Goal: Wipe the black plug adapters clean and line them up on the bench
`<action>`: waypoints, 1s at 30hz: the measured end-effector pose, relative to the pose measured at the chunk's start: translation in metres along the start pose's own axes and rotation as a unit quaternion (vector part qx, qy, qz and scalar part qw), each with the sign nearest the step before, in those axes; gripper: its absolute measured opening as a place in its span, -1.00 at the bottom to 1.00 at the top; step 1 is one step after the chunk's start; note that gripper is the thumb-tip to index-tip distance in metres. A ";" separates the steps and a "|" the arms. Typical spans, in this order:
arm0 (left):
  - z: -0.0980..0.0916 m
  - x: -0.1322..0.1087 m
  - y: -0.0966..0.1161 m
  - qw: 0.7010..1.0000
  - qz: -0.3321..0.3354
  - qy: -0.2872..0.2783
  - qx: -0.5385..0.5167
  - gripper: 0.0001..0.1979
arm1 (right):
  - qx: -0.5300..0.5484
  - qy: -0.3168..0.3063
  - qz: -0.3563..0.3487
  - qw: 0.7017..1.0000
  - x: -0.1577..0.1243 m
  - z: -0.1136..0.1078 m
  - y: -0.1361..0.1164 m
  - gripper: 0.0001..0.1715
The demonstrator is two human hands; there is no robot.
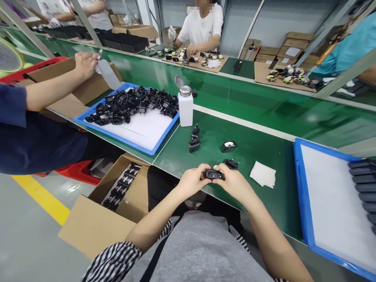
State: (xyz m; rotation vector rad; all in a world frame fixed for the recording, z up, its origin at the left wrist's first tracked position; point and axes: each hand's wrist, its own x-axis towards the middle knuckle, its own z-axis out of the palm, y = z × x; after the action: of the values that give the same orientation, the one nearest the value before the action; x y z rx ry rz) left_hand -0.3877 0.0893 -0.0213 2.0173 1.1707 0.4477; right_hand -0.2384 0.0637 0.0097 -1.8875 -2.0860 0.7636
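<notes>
Between my two hands, over the table's front edge, is a small black plastic part (213, 174). My left hand (192, 181) pinches its left end, and my right hand (232, 180) grips its right end. Just beyond my right hand lies a black plug piece (231, 164). Farther back sits a black housing (228, 146) with a pale inside. Black plug pieces (194, 145) stand left of it, near a white pump bottle (186, 105) with its lid raised. A folded white cloth (263, 174) lies to the right of my hands.
A blue-rimmed tray (151, 150) at left holds many black plugs; another blue tray (304, 219) at right holds black parts. An open cardboard box (100, 223) stands below at left. A co-worker's arm (55, 88) reaches in from the left. Others work across the green conveyor (249, 102).
</notes>
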 end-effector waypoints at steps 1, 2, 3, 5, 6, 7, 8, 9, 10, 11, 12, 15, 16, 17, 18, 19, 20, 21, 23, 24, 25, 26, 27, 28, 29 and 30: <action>0.000 0.000 0.000 1.000 0.004 -0.001 0.004 -0.69 | -0.013 -0.003 0.000 1.000 0.001 0.000 0.000 -0.78; 0.001 0.000 0.000 1.000 0.007 -0.003 0.009 -0.69 | -0.022 -0.008 -0.003 1.000 0.001 -0.001 0.000 -0.78; 0.001 0.000 0.000 1.000 0.008 -0.005 0.016 -0.69 | -0.028 -0.014 -0.008 0.999 0.002 -0.002 0.000 -0.78; 0.000 -0.001 0.000 0.999 0.002 -0.009 0.040 -0.69 | -0.033 -0.028 -0.012 0.999 0.005 -0.004 0.000 -0.77; -0.001 -0.002 0.001 0.998 -0.002 -0.009 0.060 -0.68 | -0.036 -0.035 -0.009 0.999 0.006 -0.005 -0.001 -0.77; -0.003 -0.002 0.003 0.997 -0.003 -0.011 0.081 -0.66 | -0.040 -0.044 -0.003 0.998 0.008 -0.007 -0.001 -0.78; -0.005 -0.002 0.006 0.995 -0.001 -0.015 0.101 -0.65 | -0.048 -0.053 0.003 0.997 0.009 -0.009 -0.003 -0.78; -0.008 -0.002 0.009 0.992 0.002 -0.021 0.123 -0.66 | -0.059 -0.061 0.008 0.996 0.010 -0.011 -0.005 -0.78; -0.012 0.000 0.014 0.989 0.005 -0.032 0.146 -0.67 | -0.074 -0.066 0.011 0.995 0.011 -0.012 -0.007 -0.78; -0.016 0.002 0.020 0.984 0.002 -0.046 0.172 -0.70 | -0.092 -0.070 0.010 0.993 0.012 -0.013 -0.009 -0.78; -0.020 0.004 0.027 0.978 -0.005 -0.062 0.200 -0.74 | -0.113 -0.073 0.009 0.991 0.012 -0.015 -0.012 -0.80; -0.030 0.018 0.048 0.956 -0.045 -0.126 0.261 -0.82 | -0.165 -0.077 0.006 0.983 0.014 -0.018 -0.018 -0.86; -0.031 0.023 0.054 0.950 -0.054 -0.155 0.265 -0.82 | -0.166 -0.081 0.004 0.983 0.015 -0.019 -0.020 -0.87; -0.032 0.028 0.059 0.945 -0.061 -0.180 0.265 -0.82 | -0.160 -0.087 0.001 0.983 0.017 -0.020 -0.021 -0.88; -0.032 0.033 0.062 0.942 -0.066 -0.200 0.262 -0.83 | -0.149 -0.093 -0.003 0.985 0.018 -0.021 -0.022 -0.87; -0.031 0.037 0.065 0.939 -0.071 -0.212 0.261 -0.85 | -0.135 -0.101 -0.007 0.986 0.019 -0.022 -0.023 -0.87; -0.030 0.040 0.066 0.938 -0.075 -0.215 0.260 -0.87 | -0.123 -0.109 -0.009 0.986 0.021 -0.023 -0.024 -0.86; -0.029 0.041 0.066 0.938 -0.079 -0.216 0.260 -0.90 | -0.115 -0.115 -0.009 0.987 0.022 -0.023 -0.024 -0.84; -0.027 0.041 0.065 0.937 -0.087 -0.217 0.259 -0.90 | -0.122 -0.117 -0.003 0.986 0.023 -0.022 -0.026 -0.83; -0.026 0.039 0.063 0.938 -0.090 -0.216 0.256 -0.89 | -0.133 -0.118 0.001 0.984 0.022 -0.021 -0.026 -0.83; -0.025 0.035 0.060 0.941 -0.089 -0.207 0.251 -0.87 | -0.147 -0.121 0.005 0.982 0.021 -0.020 -0.026 -0.82; -0.024 0.031 0.056 0.948 -0.081 -0.193 0.240 -0.84 | -0.159 -0.125 0.008 0.979 0.018 -0.020 -0.027 -0.80; -0.023 0.027 0.051 0.957 -0.068 -0.174 0.222 -0.80 | -0.166 -0.129 0.008 0.978 0.014 -0.022 -0.027 -0.76; -0.023 0.022 0.044 0.967 -0.053 -0.153 0.198 -0.76 | -0.165 -0.125 0.005 0.978 0.009 -0.026 -0.027 -0.68; -0.022 0.018 0.037 0.976 -0.039 -0.133 0.170 -0.72 | -0.158 -0.107 -0.001 0.982 0.004 -0.032 -0.026 -0.59; -0.022 0.015 0.030 0.983 -0.028 -0.114 0.141 -0.70 | -0.148 -0.073 -0.007 0.986 0.001 -0.041 -0.026 -0.52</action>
State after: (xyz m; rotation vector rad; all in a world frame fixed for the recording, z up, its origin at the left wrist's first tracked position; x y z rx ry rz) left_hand -0.3760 0.1026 0.0146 2.1989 1.1967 0.0198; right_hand -0.2408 0.0728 0.0572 -2.0149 -2.4163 0.6349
